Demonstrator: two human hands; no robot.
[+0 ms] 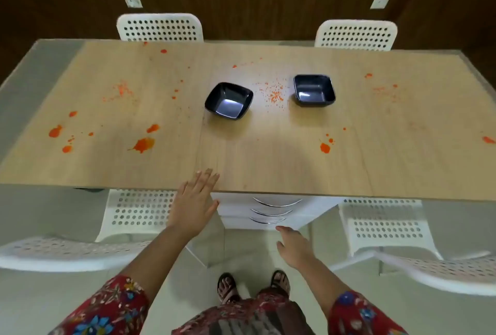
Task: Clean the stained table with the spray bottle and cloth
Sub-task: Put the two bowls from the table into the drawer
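Standing at the near long edge of the table (268, 163), view straight down over it.

Table: light wood-look top, directly ahead of the person. Orange stains (143, 144) are scattered across it. The largest blots sit on the left part toward the front, one blot lies right of centre near the front, and smaller spots run toward the far edge and the right end.

Left hand (197, 200): palm down, fingers straight and slightly spread, holding nothing. The fingertips lie over the table's near edge, left of centre (cannot tell whether they press on the top).

Right hand (294, 246): lower, below the table edge and just in front of the drawers (268, 211). Its fingers are loosely extended and it holds nothing. No contact with anything can be made out.

Left bowl (229, 100) and right bowl (314, 90): black, square, upright, near the middle of the top and apart from each other. Fine orange specks (273, 93) lie between them.

Drawers: white unit under the table with three curved metal handles.

Chairs: white and perforated, two at the far side (159, 27) and two at the near side, one on each side of the person.

Person: red floral sleeves (107, 310), sandals (228, 287) on a pale floor.
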